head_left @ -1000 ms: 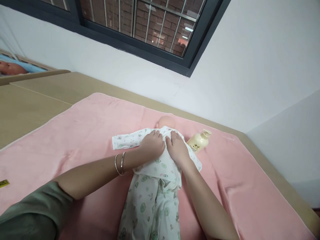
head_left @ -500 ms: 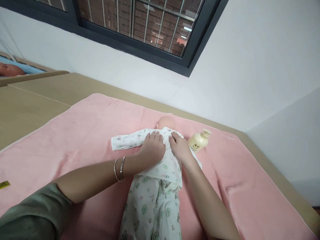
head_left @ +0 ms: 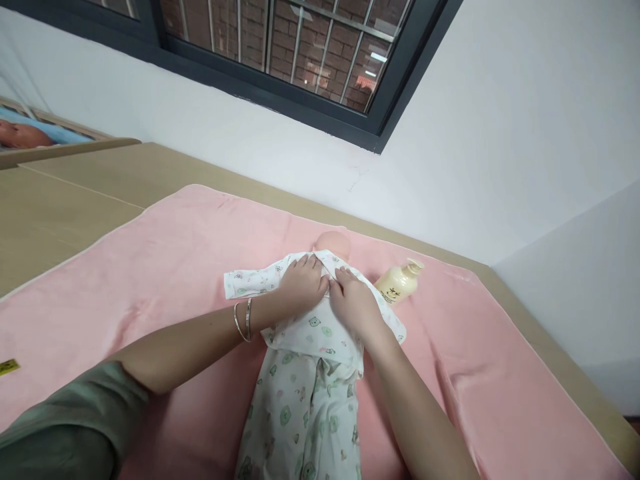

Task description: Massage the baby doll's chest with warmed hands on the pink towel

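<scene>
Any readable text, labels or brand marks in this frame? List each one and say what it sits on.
None can be read.
Dark marks on the front of the cream pump bottle: too small and blurred to read.
Yellow tag at the left edge of the pink towel: dark print, illegible.
The doll's printed suit, under the left hand and right hand, shows only green patterns, no words.

Bare forearms; olive-green sleeve (head_left: pixel 65 433) pushed up past the left elbow, two thin silver bangles (head_left: pixel 243 321) on the left wrist, nothing worn on the right
</scene>
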`<state>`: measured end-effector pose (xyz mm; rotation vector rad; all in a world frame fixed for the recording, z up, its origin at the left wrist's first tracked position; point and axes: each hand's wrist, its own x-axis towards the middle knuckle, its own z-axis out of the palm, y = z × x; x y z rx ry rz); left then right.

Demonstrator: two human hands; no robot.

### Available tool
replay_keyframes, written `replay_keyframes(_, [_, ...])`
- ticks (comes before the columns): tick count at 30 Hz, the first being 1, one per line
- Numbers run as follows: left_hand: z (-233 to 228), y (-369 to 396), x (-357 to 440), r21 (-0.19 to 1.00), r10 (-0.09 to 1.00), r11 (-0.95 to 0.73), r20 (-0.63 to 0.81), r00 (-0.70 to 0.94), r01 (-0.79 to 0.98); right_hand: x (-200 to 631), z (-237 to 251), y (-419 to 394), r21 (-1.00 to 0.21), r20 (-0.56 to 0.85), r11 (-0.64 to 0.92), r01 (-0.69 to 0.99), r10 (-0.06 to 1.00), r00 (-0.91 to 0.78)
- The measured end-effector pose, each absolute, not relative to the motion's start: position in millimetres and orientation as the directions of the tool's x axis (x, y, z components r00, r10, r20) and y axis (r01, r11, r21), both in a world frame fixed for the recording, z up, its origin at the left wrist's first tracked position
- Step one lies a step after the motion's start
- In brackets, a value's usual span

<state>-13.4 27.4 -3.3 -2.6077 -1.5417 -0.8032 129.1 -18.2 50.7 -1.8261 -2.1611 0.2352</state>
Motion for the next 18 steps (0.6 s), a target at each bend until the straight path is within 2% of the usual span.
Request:
replay_keyframes(4, [-3,23,-10,0.246,0.828,-0.488,0.434,0.355,0.837,142,38,-1,-0.375,0.147,0.154,0.914,0.983,-0.105])
replay_keyframes(18, [-7,26,-11,0.279,0.817,-0.509,0.454,0.355,0.815,142,27,5,-0.338,0.180,0.169,0.926,0.977,-0.113])
